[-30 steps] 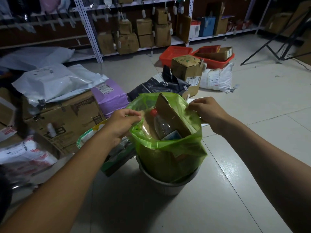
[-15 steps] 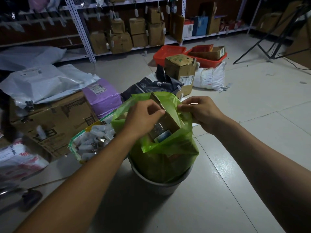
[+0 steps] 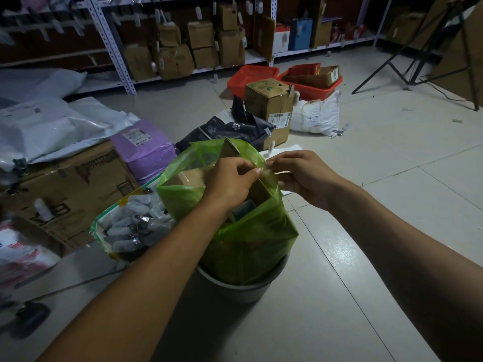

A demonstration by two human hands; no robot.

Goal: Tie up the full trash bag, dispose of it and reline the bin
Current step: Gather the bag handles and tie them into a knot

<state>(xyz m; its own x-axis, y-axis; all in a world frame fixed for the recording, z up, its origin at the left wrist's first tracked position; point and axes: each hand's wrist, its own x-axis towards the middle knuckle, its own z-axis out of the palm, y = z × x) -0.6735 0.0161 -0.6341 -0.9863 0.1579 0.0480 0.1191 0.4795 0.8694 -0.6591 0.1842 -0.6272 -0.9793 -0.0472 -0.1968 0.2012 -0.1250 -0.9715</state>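
I am pinching the top edges of the green bag [image 3: 251, 231] with my left hand [image 3: 230, 181] and right hand [image 3: 300, 176]. The bag is sitting in the bin [image 3: 235, 288], stuffed full. I think I am starting the knot. Next I need to cross the edges over the box [image 3: 235, 158] poking out.

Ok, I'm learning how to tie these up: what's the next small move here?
Probably cross the two pinched edges into a first knot: both hands, left and right, already hold the bag rim together above the box, with the bag in the bin.
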